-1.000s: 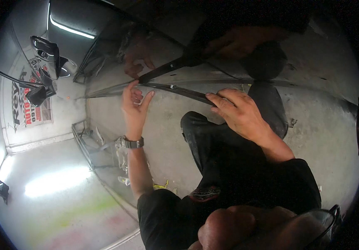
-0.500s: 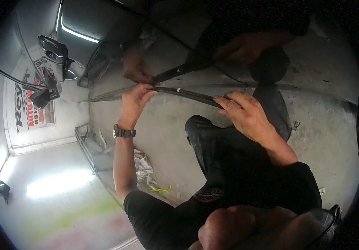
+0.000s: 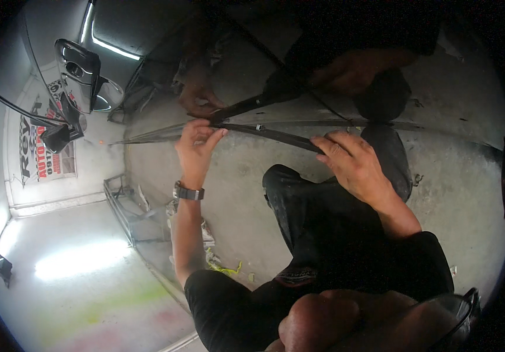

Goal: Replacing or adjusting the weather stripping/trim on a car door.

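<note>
A long, narrow black trim strip (image 3: pixel 285 136) with a small pale clip on it slants down to the right in front of a glossy dark car panel (image 3: pixel 252 97). My left hand (image 3: pixel 197 149) pinches its left end between thumb and fingers, close to the panel. My right hand (image 3: pixel 358 167) is closed round the strip's right end, thumb below and fingers above. The panel mirrors both hands and the strip. Whether the left end touches the panel cannot be made out.
A car side mirror (image 3: pixel 79 73) juts out at the upper left. A metal frame (image 3: pixel 117 202) stands by the white wall (image 3: pixel 88 305), left of my left arm. Crumpled paper (image 3: pixel 207 233) and yellow-green string (image 3: pixel 228 270) lie on the concrete floor (image 3: pixel 458 188). My bent knee (image 3: pixel 282 176) is below the strip.
Both hands and the strip have shifted slightly to the right. My left forearm has swung right too, covering more of the crumpled paper. Both hands keep their hold.
</note>
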Demonstrator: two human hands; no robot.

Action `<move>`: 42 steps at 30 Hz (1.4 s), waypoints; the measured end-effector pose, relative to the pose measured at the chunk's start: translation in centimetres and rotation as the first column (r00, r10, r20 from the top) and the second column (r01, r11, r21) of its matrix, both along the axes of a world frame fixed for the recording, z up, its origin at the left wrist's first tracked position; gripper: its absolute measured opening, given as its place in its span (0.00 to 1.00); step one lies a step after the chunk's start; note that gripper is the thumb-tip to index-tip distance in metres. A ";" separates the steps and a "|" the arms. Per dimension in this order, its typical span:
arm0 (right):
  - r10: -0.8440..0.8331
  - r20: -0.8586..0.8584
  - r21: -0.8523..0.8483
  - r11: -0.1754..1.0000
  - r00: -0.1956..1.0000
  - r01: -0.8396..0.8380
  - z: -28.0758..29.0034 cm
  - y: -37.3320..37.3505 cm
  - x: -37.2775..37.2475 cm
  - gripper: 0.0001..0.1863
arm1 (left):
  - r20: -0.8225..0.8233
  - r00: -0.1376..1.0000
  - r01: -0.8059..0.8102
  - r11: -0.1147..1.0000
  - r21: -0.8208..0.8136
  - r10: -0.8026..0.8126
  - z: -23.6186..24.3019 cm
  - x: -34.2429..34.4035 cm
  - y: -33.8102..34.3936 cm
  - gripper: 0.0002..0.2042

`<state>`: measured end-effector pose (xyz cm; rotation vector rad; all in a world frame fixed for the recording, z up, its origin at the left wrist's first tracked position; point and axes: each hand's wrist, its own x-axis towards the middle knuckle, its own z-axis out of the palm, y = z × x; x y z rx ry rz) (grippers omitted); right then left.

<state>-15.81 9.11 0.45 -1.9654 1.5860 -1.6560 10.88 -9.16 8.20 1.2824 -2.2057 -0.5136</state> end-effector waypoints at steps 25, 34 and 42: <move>-0.328 0.054 0.037 0.944 0.943 0.327 1.7 -2.0 1.3 0.15 | -0.541 0.838 -0.140 0.987 -0.083 0.073 -7.0 -2.2 0.9 0.23; -0.361 0.062 0.035 0.933 0.931 0.359 1.8 -2.5 1.3 0.15 | -0.556 0.808 -0.215 0.976 0.029 0.195 -7.3 -3.0 1.1 0.27; -0.227 -0.016 0.011 0.974 0.974 0.227 0.4 -1.1 1.1 0.17 | -0.786 0.485 0.064 0.880 0.470 0.384 -8.2 -6.1 5.3 0.17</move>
